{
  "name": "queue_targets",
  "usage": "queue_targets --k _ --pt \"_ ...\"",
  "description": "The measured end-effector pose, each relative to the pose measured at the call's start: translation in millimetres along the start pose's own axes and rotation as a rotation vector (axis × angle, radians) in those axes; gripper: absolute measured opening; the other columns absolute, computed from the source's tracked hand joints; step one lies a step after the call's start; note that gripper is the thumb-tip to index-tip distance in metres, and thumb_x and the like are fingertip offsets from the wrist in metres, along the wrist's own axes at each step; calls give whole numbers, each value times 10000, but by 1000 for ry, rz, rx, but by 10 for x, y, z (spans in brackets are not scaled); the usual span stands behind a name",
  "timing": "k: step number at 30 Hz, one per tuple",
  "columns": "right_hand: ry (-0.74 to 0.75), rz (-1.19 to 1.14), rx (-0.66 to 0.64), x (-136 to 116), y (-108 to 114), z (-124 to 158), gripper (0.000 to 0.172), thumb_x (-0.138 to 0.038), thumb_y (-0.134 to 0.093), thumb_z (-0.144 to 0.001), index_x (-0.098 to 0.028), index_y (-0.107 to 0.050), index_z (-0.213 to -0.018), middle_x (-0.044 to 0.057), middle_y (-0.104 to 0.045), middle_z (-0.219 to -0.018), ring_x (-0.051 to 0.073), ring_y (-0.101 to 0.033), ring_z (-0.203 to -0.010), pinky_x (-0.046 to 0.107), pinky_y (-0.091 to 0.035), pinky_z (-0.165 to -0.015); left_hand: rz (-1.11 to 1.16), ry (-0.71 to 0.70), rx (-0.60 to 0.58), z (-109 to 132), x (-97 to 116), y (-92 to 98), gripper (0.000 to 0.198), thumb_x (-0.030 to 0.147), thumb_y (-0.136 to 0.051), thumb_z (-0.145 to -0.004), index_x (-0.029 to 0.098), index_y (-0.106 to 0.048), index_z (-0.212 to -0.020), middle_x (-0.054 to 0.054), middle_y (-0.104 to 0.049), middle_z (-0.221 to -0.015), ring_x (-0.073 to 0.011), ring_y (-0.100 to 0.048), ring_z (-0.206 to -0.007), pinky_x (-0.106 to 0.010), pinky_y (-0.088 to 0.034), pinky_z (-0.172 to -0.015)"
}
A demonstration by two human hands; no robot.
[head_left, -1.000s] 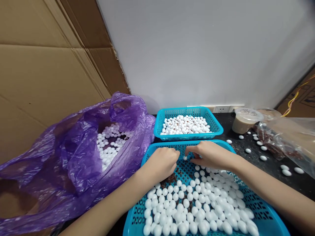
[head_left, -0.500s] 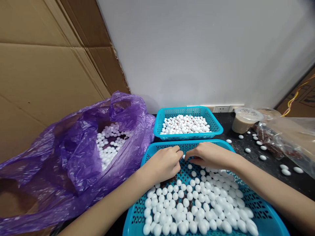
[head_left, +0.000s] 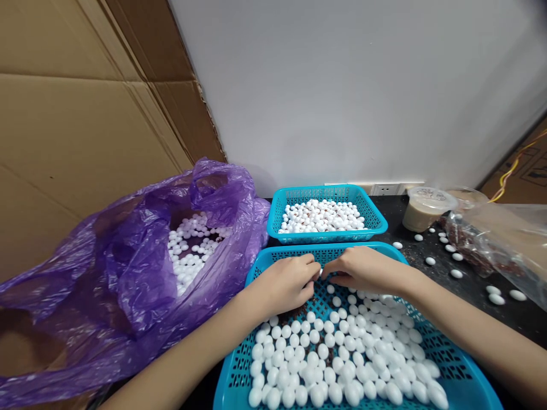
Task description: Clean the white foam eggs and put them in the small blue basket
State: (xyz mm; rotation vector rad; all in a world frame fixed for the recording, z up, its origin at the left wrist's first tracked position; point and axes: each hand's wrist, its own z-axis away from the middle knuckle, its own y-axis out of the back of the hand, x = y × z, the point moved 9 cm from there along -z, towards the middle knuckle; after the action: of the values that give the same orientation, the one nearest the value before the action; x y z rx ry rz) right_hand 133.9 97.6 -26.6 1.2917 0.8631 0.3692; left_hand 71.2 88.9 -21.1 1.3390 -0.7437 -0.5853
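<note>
Over the far part of a large blue plastic basket (head_left: 387,248), my two hands meet with their fingertips close together. A small white foam ball (head_left: 321,273) shows between them, at the fingertips. My left hand (head_left: 294,283) is closed in a pinch, its fingertips partly hidden behind the knuckles. From the other side my right hand (head_left: 354,267) closes thumb and fingers at the ball. Below both hands, many white balls (head_left: 350,344) fill the near part of the basket. Dark reddish-brown bits (head_left: 299,312) lie on the basket floor beside my left hand.
Behind stands a smaller blue basket (head_left: 327,238) of white balls with brown bits. A purple plastic bag (head_left: 145,273) at left holds more balls. To the right are a lidded cup (head_left: 427,208), a clear bag (head_left: 482,245) and loose balls on the black table (head_left: 461,296).
My left hand has shifted very slightly right, towards my right hand, and the ball between the fingertips with it. The rest looks the same.
</note>
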Motion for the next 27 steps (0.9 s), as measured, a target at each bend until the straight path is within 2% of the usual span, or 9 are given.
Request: queue_targets --k 8,13,18,27 --pt "-27 71 27 45 20 3 220 -110 -507 -791 -227 -675 -872 18 -674 -693 169 -600 -609 256 -260 -483 38 -9 3 2 -13 -21 114 132 -446 -817 156 -554 -842 -30 -585 -846 -174 -589 -750 -272 -446 -628" --pt "-4 26 34 44 20 -3 203 -145 -537 -777 -233 -669 -903 18 -686 -754 173 -605 -642 254 -272 -497 51 -14 4 8 -5 -8 110 135 -449 -817 159 -555 -836 -27 -589 -846 -166 -586 -744 -258 -440 -619" --pt "-23 7 7 39 9 -4 209 -149 -534 -770 -231 -681 -894 18 -675 -727 176 -595 -638 253 -288 -502 59 -37 1 12 20 -6 106 128 -447 -820 160 -546 -840 -20 -589 -845 -158 -581 -760 -246 -436 -633" --pt "51 -96 -27 -25 -13 2 207 -105 -522 -759 -218 -655 -870 6 -655 -793 158 -588 -697 246 -346 -552 71 -70 18 12 52 15 159 108 -440 -797 159 -563 -883 -37 -586 -863 -171 -590 -788 -252 -448 -665"
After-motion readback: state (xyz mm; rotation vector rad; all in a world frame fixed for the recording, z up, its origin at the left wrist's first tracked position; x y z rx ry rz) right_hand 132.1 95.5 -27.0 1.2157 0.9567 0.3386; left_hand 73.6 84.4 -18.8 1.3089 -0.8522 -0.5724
